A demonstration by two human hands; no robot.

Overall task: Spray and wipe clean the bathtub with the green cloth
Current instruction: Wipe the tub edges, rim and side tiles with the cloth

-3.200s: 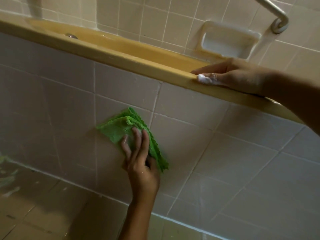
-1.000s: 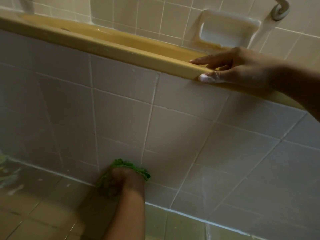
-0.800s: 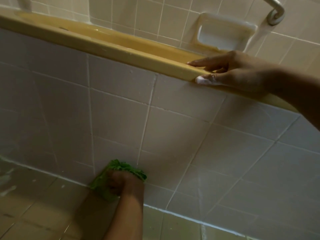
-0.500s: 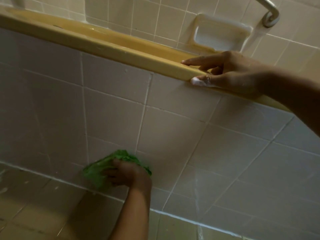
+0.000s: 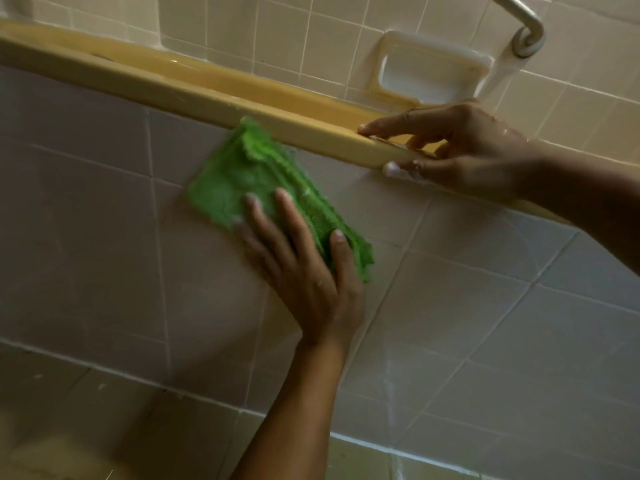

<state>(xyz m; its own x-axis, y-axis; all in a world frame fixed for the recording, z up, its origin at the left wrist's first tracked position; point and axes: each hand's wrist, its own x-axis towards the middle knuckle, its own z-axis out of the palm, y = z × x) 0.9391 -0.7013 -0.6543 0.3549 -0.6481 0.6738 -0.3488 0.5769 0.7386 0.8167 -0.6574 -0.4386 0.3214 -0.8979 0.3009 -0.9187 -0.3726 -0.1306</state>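
bathtub (image 5: 180, 90): yellow, seen from outside and below; only the rim and a glossy strip of the inner wall show, and the contents cannot be seen.
soap dish (image 5: 433, 69): pale recess set in the wall tiles (image 5: 311, 26) above the far edge of the tub, just left of the metal grab bar (image 5: 521, 19).
green cloth (image 5: 252, 188): spread flat against the tiled side panel (image 5: 485, 306) of the tub, its upper corner touching the underside of the rim, its lower edge under the left hand.
left hand (image 5: 304, 275): fingers straight and spread, thumb out to the right, pressing the cloth against the panel; the arm comes up from the bottom edge.
right hand (image 5: 467, 150): fingers laid on top of the rim with the index finger stretched out, thumb against the rim's front face; white foam on the thumb tip. it lies just right of the cloth, not touching it.
surface and room: pale square tiles with light grout on the panel and wall; wet streaks at lower right of the panel; the tiled floor (image 5: 79, 431) meets the panel at lower left.
change: half a second ago the cloth was bunched under curled fingers low on the panel, near the floor; now it lies flattened high up under the rim. the right hand has kept its place on the rim.
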